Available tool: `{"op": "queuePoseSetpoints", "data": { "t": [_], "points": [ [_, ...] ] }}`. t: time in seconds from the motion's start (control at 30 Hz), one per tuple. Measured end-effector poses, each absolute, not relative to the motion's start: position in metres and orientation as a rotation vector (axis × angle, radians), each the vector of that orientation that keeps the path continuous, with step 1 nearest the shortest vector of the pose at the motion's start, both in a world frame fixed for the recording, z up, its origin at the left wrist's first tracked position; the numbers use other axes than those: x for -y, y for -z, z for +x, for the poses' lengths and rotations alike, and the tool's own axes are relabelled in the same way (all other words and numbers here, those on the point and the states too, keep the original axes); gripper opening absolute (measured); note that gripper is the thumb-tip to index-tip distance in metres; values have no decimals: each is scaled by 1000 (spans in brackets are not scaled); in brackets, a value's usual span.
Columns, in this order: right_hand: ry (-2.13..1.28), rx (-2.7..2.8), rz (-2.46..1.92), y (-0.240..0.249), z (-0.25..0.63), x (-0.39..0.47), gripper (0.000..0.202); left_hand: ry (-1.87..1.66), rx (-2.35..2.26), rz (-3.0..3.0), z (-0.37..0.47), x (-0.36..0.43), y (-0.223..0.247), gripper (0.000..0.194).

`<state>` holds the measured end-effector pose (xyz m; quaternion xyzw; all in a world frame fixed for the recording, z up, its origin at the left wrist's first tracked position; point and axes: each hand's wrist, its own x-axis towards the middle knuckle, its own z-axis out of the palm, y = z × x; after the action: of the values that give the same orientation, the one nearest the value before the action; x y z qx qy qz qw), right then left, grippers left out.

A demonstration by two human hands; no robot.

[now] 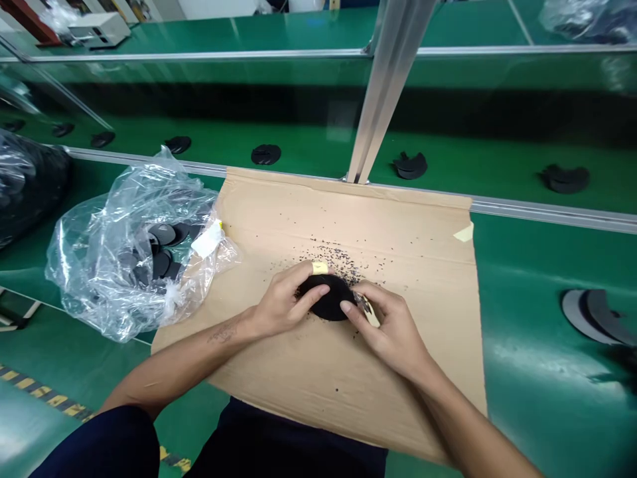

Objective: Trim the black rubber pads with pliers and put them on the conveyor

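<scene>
The left hand [284,303] grips a black disc [327,302]; the right hand [395,332] pinches a small tool [369,313] at its edge. Just beyond the hands, black crumbs [336,257] dot the cardboard [398,411] below; a plastic bag [114,232] lies to their left.

A black disc [329,302] (matte) is held against a pale-handled tool [369,310].
</scene>
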<state>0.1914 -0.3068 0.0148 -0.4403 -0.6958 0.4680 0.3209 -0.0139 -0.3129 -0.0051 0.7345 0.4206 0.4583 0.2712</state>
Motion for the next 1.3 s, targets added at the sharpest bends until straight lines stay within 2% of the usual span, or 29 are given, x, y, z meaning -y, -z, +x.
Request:
{"op": "queuePoseSetpoints", "data": {
  "t": [0.2,0.33,0.43,0.53,0.67,0.83,1.3],
  "points": [
    [-1030,1815,-1115,-16,189,309,12,-1274,-1026,2167,-11,314,-1,21],
    [-1011,1832,-1088,-19,190,309,13,-1321,-982,2198,-8,318,1,22],
    [-1021,1815,-1046,-20,190,309,13,-1329,-1007,2096,-7,320,1,27],
    [-936,1842,-924,-19,191,309,4,-1271,-1046,1898,-7,319,1,36],
    [-790,1901,-753,-16,193,308,13,-1276,-928,1825,-10,314,-2,28],
    [-675,1934,-654,-11,194,307,18,-1296,-822,1871,-14,311,-6,30],
    [-642,2013,-632,-10,195,307,20,-1401,-820,1942,-13,311,-10,18]
  ]
}}
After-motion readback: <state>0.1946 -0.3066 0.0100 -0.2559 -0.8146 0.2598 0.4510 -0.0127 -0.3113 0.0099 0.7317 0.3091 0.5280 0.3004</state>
